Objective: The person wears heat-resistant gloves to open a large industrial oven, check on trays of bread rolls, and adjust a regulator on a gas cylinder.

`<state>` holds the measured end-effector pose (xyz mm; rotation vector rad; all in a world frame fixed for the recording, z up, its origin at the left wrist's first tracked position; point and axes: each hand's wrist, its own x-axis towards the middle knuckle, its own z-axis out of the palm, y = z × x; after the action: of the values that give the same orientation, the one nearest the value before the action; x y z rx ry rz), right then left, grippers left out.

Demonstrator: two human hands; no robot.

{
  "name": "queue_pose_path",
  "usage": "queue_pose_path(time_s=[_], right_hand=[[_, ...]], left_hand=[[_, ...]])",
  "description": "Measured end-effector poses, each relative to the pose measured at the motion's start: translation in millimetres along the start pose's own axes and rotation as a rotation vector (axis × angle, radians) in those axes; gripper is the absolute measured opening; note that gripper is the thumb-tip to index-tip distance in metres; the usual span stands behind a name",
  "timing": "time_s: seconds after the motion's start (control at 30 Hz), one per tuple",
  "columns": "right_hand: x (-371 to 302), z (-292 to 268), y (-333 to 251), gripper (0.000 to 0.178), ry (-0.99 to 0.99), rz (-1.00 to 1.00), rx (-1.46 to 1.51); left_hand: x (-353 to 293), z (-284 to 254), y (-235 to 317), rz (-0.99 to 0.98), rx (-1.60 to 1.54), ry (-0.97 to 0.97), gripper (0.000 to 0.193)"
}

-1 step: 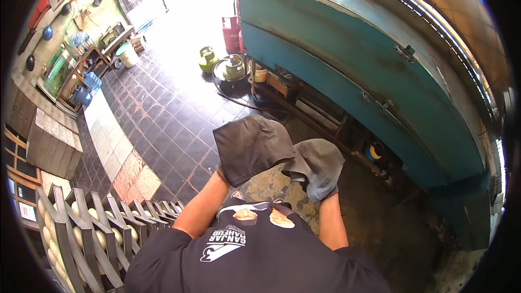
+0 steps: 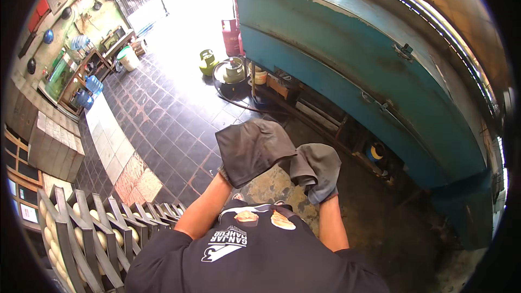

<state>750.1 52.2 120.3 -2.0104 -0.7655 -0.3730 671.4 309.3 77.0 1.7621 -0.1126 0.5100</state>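
Observation:
A dark grey-brown cloth (image 2: 252,149) covers my left hand (image 2: 223,172), leaving only the knit cuff of a glove showing at the wrist. My right hand (image 2: 324,192) wears a grey glove and has a second greyish cloth (image 2: 321,161) folded over it. Both hands are raised in front of my chest, and the two cloths meet or overlap at their inner edges. The cloths hide my fingers, so their grip does not show.
A long blue-green metal cabinet (image 2: 347,65) runs along the right. At the lower left stands a metal rack (image 2: 95,239) with pale round pieces on its trays. Gas cylinders (image 2: 208,63) and a hose (image 2: 239,104) are ahead on the tiled floor (image 2: 157,130).
The view has shifted very slightly. My right hand's cloth has turned a little and shows a rolled fold; both hands stay raised.

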Motion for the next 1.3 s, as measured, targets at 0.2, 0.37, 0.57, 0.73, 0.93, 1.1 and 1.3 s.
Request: queue_pose_path(time_s=[0.2,0.37,0.57,0.73,0.93,1.1,1.3], right_hand=[[0,-25,1,0.009,-0.117,0.307,0.58],[-35,-33,8,0.036,-0.357,-0.068,-0.603],[-28,8,88,0.025,-0.535,0.233,0.921],[-10,24,46,0.041,-0.198,0.454,0.867],[-31,40,33,0.045,0.065,0.553,0.763],[-61,77,35,0.043,0.108,0.551,0.71],[-86,77,22,0.042,0.263,0.552,0.687]], left_hand=[[-18,-2,-4,-0.042,-0.16,-0.009,0.042],[-30,-4,5,0.239,0.983,-0.004,0.034],[-55,-42,-119,-0.349,-0.289,0.181,0.033],[45,-36,-36,-0.059,0.648,0.068,0.04],[32,-69,-126,0.136,0.711,-0.031,0.047],[28,-71,-172,-0.359,-0.23,-0.105,0.038],[22,-58,-210,-0.636,-0.712,-0.372,0.034]])
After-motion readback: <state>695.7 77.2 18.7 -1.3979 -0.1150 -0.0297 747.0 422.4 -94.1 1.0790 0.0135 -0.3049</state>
